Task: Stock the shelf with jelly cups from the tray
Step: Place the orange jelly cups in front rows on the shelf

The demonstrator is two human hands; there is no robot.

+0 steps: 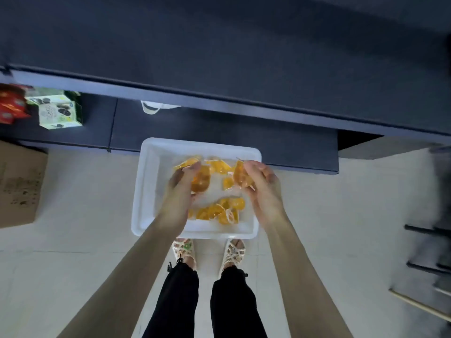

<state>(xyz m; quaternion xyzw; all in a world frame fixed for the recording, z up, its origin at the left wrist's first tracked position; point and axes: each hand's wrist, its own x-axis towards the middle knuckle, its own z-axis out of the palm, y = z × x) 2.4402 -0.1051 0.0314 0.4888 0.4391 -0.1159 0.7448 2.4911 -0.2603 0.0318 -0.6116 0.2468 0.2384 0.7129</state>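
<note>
One orange jelly cup (201, 180) is grasped in the left hand (179, 181) and another (241, 176) in the right hand (262, 185), above the white tray (146, 191) where more lie below the hands; probably light, slippery and easily dented, they are best held around the sides.

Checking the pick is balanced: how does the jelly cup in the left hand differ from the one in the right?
The left hand's jelly cup looks darker amber and hangs lower; the right hand's jelly cup looks lighter orange and sits higher. Both are held above the white tray.
</note>
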